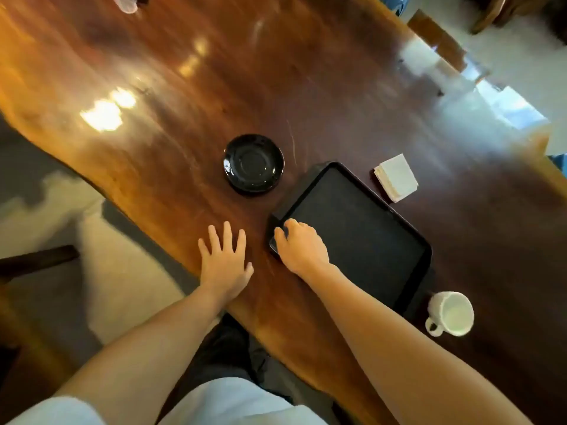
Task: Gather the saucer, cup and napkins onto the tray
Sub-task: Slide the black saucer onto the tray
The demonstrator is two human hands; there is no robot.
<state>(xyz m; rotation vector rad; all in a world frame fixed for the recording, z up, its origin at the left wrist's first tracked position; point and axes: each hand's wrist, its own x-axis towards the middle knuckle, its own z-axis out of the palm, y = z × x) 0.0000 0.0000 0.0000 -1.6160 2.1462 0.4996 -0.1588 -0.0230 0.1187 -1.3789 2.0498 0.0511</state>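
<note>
Head view, looking down on a glossy wood worktop [214, 87].

1. Tray [362, 237]: black, rectangular w/ rounded corners, empty, lying flat and set at an angle to the worktop's near edge.
2. Right hand [302, 246]: curled over the tray's near-left corner; fingers [280, 233] bent over the rim, gripping it. Forearm crosses the tray's near edge.
3. Left hand [225, 265]: palm down, fingers spread wide, flat on the worktop just left of the tray. Holds nothing.
4. Saucer [254, 162]: black, round, upright on the worktop, beyond the left hand and near the tray's far-left corner; not touching the tray.
5. Napkins [396, 177]: small white square stack on the worktop, just beside the tray's far-right side, apart from it.
6. Cup [450, 313]: white, handle toward the camera, on the worktop near the tray's near-right corner; whether upright or tipped cannot be told.

All three items are off the tray.
</note>
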